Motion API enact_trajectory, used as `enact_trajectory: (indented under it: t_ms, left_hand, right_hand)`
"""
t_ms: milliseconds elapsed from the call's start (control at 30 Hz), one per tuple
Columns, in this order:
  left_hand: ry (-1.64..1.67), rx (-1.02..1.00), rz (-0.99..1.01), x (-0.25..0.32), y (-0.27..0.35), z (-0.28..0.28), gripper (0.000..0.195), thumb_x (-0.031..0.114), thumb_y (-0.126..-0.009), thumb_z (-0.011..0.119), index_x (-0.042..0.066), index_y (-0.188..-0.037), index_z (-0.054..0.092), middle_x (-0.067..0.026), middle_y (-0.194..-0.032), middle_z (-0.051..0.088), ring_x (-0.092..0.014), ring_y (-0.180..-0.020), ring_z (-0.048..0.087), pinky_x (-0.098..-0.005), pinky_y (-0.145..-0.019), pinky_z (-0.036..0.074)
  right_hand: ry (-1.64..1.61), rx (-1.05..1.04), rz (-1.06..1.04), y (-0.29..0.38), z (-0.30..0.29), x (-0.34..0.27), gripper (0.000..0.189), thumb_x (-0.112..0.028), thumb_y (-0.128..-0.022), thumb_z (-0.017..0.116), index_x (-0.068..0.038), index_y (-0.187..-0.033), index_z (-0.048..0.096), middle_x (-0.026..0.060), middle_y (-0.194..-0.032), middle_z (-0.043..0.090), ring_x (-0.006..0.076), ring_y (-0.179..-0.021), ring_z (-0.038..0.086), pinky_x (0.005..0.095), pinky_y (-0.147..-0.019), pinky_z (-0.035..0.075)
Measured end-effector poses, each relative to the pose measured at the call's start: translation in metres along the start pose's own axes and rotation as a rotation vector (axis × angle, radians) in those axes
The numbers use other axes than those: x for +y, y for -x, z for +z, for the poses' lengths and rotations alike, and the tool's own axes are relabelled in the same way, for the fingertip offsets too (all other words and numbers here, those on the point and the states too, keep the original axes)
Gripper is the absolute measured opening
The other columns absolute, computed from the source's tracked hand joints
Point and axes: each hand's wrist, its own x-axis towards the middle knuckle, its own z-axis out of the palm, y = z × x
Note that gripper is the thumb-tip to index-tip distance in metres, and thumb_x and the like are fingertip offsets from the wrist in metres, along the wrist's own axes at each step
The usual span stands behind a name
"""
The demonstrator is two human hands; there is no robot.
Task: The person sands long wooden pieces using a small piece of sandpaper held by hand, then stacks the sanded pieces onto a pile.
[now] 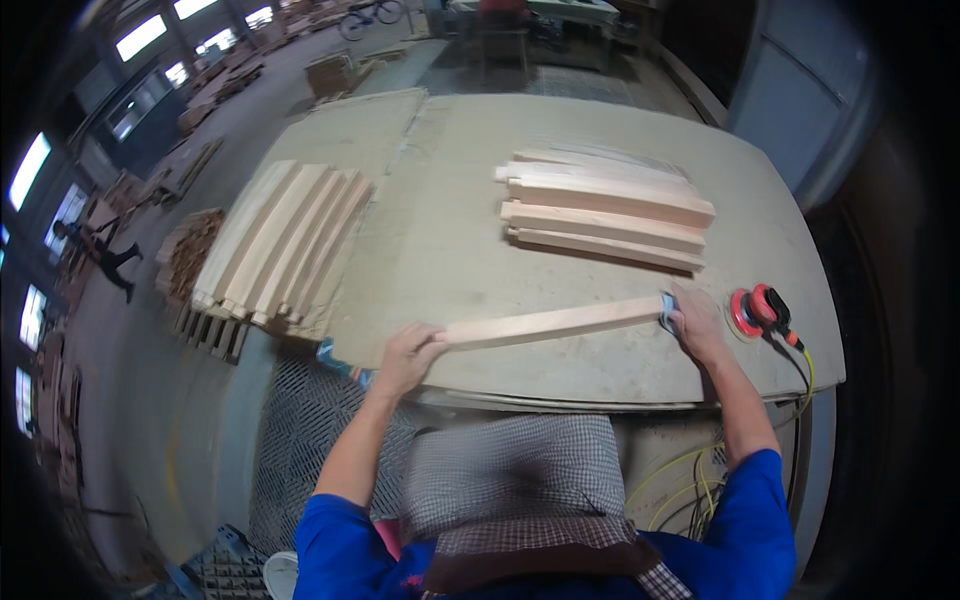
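Observation:
A pale wooden bar [551,324] lies across the front of the worktable, held at both ends. My left hand [411,354] grips its left end near the table's front edge. At the right end, my right hand [694,322] holds the bar together with a small blue piece [667,311], perhaps abrasive sheet or cloth. Just right of that hand, a red and black orbital sander [754,309] rests on the tabletop. Behind the bar is a group of similar wooden bars [607,214] laid side by side. More bars [289,240] lie in a row at the table's left.
The worktable's pale top [450,247] has a seam at its left. A yellow air hose [810,375] runs from the sander over the right front edge. A blue object [337,360] sits at the front left edge. A person [105,255] walks far left, past a wood-laden pallet [196,270].

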Motion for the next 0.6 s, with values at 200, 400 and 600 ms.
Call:
enact_trajectory:
  t_ms: [200, 400, 600]
  left_hand:
    - [-0.014, -0.001, 0.111, 0.034, -0.018, 0.015, 0.054, 0.029, -0.078, 0.082, 0.002, -0.119, 0.061, -0.0187, -0.116, 0.063, -0.035, -0.110, 0.061, -0.0392, -0.091, 0.050]
    - [0.307, 0.007, -0.306, 0.054, -0.007, 0.014, 0.037, 0.037, -0.088, 0.075, 0.001, -0.096, 0.069, -0.0098, -0.077, 0.068, -0.025, -0.062, 0.066, -0.0316, -0.059, 0.054]
    - [1.075, 0.493, -0.726, 0.046, 0.042, -0.045, 0.034, 0.023, -0.099, 0.061, -0.009, -0.108, 0.065, -0.0139, -0.092, 0.068, -0.016, -0.068, 0.066, -0.0227, -0.046, 0.049]
  right_hand:
    - [0.005, 0.192, 0.255, 0.075, 0.011, -0.031, 0.042, -0.020, -0.104, 0.047, 0.003, -0.138, 0.051, 0.0232, -0.101, 0.060, 0.0425, -0.091, 0.057, 0.0489, -0.081, 0.046]
    - [0.032, 0.197, 0.310, 0.072, 0.020, -0.044, 0.042, -0.024, -0.105, 0.045, -0.001, -0.140, 0.049, 0.0203, -0.106, 0.061, 0.0410, -0.094, 0.059, 0.0475, -0.080, 0.047]
    - [0.053, 0.271, 0.296, 0.077, 0.022, -0.040, 0.041, -0.025, -0.105, 0.046, -0.001, -0.138, 0.052, 0.0221, -0.097, 0.061, 0.0418, -0.090, 0.059, 0.0485, -0.079, 0.046]
